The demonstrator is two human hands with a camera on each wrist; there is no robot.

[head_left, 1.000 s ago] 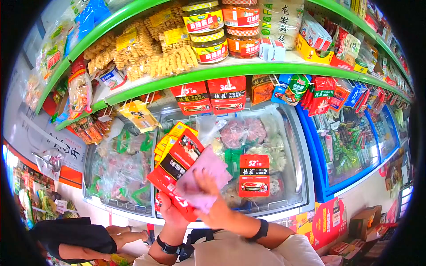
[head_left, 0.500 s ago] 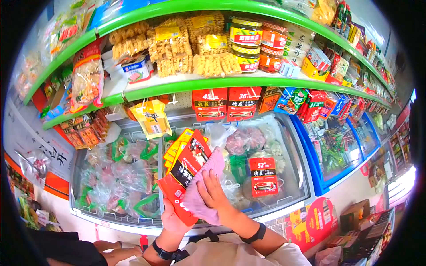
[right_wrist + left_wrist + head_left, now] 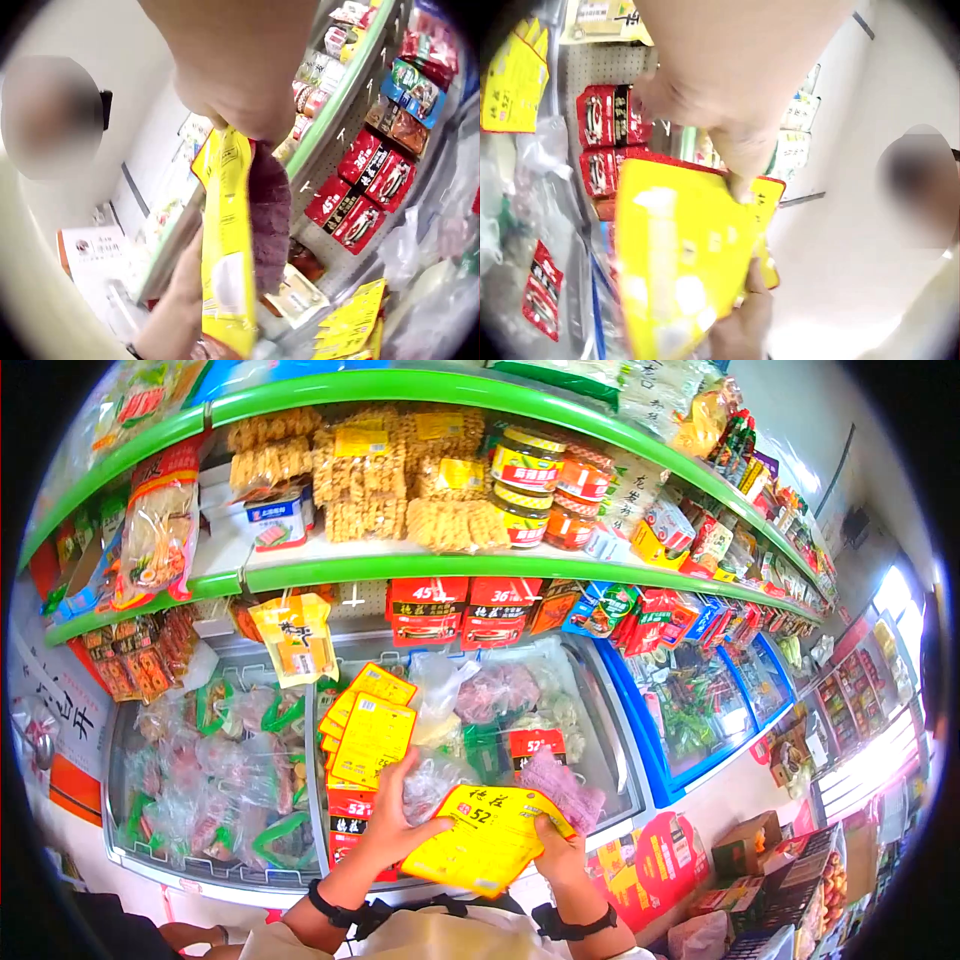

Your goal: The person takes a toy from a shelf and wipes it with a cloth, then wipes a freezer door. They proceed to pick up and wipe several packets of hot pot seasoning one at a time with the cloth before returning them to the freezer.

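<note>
packet: yellow packet (image 3: 490, 840) is held in front of the chest, over the near edge of the freezer (image 3: 640, 785), between both hands.
axis: long axis runs roughly hand to hand, tilted a little up toward the right. It is held nearly flat, yellow face up, with the printed "52" end pointed away toward the freezer.
left hand: left hand (image 3: 395, 825) is pinched on the packet's left edge, thumb on the top face. The fingers underneath can't be seen.
right hand: right hand (image 3: 555, 850) is pinched on the right edge, thumb on top.
cloth: purple cloth (image 3: 560, 785) is clamped by the right hand against the packet's far side and sticks out past it.
stack: more yellow packets are fanned in a stack (image 3: 370, 735) on the freezer lid, just beyond the left hand.
backdrop: red packs (image 3: 460, 610) are hung under the green shelf (image 3: 400, 565).
</note>
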